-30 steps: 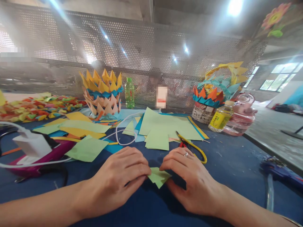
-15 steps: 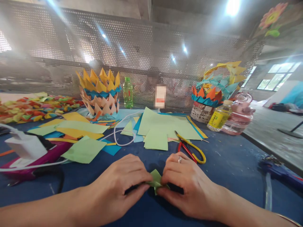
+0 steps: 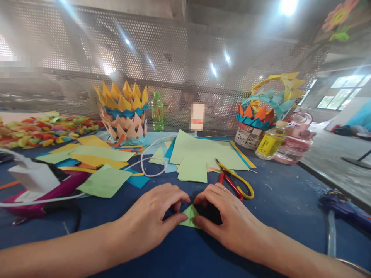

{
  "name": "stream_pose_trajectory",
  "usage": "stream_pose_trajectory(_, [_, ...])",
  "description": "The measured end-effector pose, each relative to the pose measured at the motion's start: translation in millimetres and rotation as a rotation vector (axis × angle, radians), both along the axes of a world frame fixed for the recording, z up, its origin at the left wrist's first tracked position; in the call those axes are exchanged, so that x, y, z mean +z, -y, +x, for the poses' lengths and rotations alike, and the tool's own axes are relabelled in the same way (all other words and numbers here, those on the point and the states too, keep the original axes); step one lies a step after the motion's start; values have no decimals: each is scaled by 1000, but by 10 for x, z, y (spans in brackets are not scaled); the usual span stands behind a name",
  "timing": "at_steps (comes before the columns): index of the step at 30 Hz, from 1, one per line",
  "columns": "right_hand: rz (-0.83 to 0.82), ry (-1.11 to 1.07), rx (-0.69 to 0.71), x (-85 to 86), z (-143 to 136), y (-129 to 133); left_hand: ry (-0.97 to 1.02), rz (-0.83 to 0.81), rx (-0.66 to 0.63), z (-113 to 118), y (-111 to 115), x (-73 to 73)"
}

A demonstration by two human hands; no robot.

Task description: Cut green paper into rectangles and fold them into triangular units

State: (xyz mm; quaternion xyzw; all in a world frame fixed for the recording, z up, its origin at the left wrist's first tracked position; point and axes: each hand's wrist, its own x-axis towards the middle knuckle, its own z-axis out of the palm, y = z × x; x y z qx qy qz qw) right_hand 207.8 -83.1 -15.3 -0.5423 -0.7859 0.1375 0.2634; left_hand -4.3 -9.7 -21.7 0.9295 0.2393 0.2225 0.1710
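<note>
A small light green paper (image 3: 190, 216), folded to a triangle with a crease down its middle, lies on the dark blue table in front of me. My left hand (image 3: 158, 214) rests its thumb tip on the left corner, its curled fingers apart from the thumb. From the other side my right hand (image 3: 226, 214), with a ring on one finger, touches the right part with its thumb. Its fingers arch above, leaving a gap to the thumb. Scissors (image 3: 236, 184) with red and yellow handles lie just beyond my right hand. Light green paper squares (image 3: 193, 170) lie ahead of both hands.
Loose paper sheets (image 3: 106, 180) and a power strip with a white charger (image 3: 34, 177) lie left. Paper crowns (image 3: 124, 112), a green bottle (image 3: 158, 112), a yellow-labelled bottle (image 3: 271, 143) and a pink jug (image 3: 295, 143) stand behind. A blue glue gun (image 3: 344, 212) lies right.
Both hands have loosened their pinch on the green paper; fingers have lifted away from the thumbs. The paper now lies flatter, its triangle shape showing. The view has shifted slightly.
</note>
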Motion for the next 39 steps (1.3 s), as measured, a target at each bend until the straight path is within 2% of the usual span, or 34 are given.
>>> stream_pose_trajectory(7, [-28,-11,30,-14,18,-5,-37,-28,3,2,5,-7])
stream_pose_trajectory(17, [-35,-121,58,-7,5,-17,-84,-55,-70,-12,26,10])
stream_pose_trajectory(23, [-42,-160,40,-29,-18,-7,54,-149,-100,4,20,45])
stream_pose_trajectory(27, [56,-147,37,-23,-26,-47,128,-132,-52,10,-19,84])
stream_pose_trajectory(30, [119,-64,17,21,-57,-115,132,-173,-1,1,-49,123])
stream_pose_trajectory(36, [142,15,19,202,-209,-247,187,-192,59,-68,-123,198])
stream_pose_trajectory(39, [151,9,15,287,-278,-327,208,-274,59,-87,-207,234])
